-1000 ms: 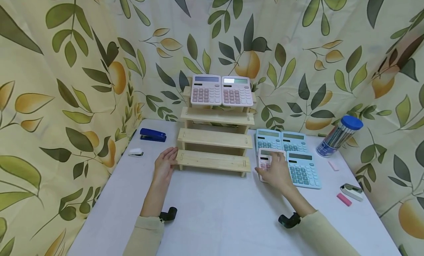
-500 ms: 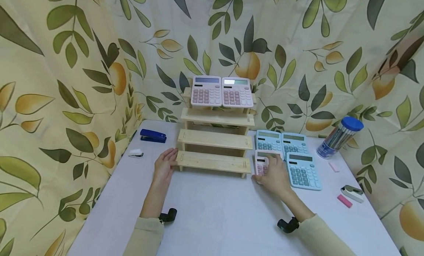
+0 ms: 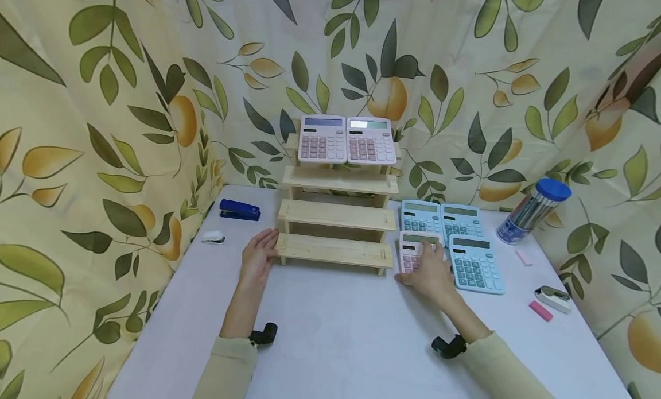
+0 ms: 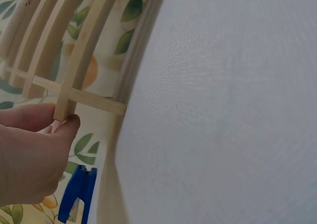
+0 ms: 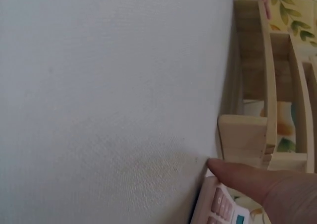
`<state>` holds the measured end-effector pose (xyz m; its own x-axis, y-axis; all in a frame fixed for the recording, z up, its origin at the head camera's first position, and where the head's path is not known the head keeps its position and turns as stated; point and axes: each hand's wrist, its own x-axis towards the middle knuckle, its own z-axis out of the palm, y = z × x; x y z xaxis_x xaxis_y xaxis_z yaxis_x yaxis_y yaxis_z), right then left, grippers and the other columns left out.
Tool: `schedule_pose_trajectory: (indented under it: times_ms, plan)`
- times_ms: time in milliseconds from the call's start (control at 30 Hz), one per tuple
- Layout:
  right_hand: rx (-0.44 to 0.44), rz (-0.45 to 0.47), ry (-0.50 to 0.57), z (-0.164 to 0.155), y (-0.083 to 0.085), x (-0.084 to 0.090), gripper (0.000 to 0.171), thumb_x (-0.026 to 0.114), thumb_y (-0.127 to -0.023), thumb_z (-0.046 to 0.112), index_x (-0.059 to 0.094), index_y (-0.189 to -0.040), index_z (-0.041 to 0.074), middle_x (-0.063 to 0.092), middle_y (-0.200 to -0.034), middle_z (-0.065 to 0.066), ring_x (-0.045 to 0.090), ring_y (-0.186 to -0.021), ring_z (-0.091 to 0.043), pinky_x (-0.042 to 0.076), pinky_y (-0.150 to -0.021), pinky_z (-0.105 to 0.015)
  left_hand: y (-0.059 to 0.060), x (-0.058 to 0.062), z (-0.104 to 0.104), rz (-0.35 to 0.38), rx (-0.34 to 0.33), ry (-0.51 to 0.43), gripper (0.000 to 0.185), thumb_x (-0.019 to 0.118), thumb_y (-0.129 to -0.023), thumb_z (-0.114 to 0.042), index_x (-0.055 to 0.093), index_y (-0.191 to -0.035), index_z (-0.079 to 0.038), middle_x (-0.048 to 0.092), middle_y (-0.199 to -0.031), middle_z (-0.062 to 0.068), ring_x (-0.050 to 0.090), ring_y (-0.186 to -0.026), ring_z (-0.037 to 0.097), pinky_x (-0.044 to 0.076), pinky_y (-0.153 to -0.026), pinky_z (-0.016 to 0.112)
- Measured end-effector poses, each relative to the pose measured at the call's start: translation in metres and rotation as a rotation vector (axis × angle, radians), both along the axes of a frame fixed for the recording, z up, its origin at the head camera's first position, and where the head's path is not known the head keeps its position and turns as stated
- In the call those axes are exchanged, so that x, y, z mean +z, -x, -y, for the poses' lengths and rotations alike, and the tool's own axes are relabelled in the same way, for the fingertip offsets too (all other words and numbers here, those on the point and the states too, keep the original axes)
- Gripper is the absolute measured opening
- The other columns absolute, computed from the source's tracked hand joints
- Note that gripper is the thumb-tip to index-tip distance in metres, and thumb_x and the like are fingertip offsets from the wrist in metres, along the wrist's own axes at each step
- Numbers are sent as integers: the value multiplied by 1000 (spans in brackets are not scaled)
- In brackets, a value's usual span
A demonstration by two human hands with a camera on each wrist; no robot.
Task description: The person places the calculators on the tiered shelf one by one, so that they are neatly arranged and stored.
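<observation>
Pink calculator: I find it flat on the counter (image 3: 335,341), under the right hand (image 3: 432,272), just beside the wooden rack (image 3: 334,250); the pink calculator (image 3: 409,251) shows its screen and left-hand keys, the rest being covered.
Right fingers: clamped on that calculator, bent over its right part; my right wrist view gives the thumb (image 5: 242,178) at its near left corner.
Left hand (image 3: 258,251): fingers pinching the left end of the rack's lowest board, the thumb on one face, as my left wrist view shows.
Rack: four stepped tiers in pale wood, standing on the counter.
Top tier: two pink-keyed calculators, one left (image 3: 322,139), one right (image 3: 370,140), side by side and tilted back.
Blue calculators: three, one behind the pink one (image 3: 420,216), one behind and to the right (image 3: 461,213), one beside the right hand (image 3: 476,267).
Counter, left: blue stapler (image 3: 240,210), small white stapler (image 3: 213,237).
Counter, right: blue-lidded pen jar (image 3: 534,209), leaning in my view; pink eraser (image 3: 540,311).
</observation>
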<state>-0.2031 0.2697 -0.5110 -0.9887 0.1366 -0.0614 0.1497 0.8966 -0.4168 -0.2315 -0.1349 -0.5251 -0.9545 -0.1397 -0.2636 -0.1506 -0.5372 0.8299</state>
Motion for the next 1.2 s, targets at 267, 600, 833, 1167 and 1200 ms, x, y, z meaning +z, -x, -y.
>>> schedule_pose_trajectory:
  times_ms: [267,600,833,1167,1200]
  plan:
    - [48,-34,26,-5,-4,1,121,95,-70,32,23,-159,-6,14,-161,-42,38,-130,-69,39,-97,-85,-2,1,2,-6,7,5,78,39,-83,30,33,-157,6,44,-158,25,41,-150,31,42,-119,33]
    - [50,-104,49,-12,-9,5,124,93,-70,30,16,-163,0,26,-156,-40,51,-115,-56,50,-91,-76,-2,0,0,2,-11,15,77,41,-85,28,33,-158,3,45,-158,21,42,-149,28,42,-118,32]
    - [46,-117,72,-14,-9,13,123,92,-71,29,16,-163,1,30,-153,-41,52,-115,-56,49,-92,-76,-2,2,0,-13,6,-2,77,40,-84,29,32,-157,6,45,-157,24,42,-149,30,43,-117,32]
    - [77,-234,62,-16,-14,32,114,90,-71,24,24,-159,-5,36,-146,-41,51,-115,-55,48,-91,-75,-1,1,1,12,3,-4,77,41,-85,29,33,-157,4,46,-157,22,43,-149,29,44,-117,31]
    - [80,-248,59,-17,-14,35,113,90,-70,24,26,-159,-5,37,-145,-40,52,-113,-54,49,-89,-74,0,2,1,10,5,-8,77,41,-85,29,34,-157,4,46,-157,22,43,-149,29,44,-117,31]
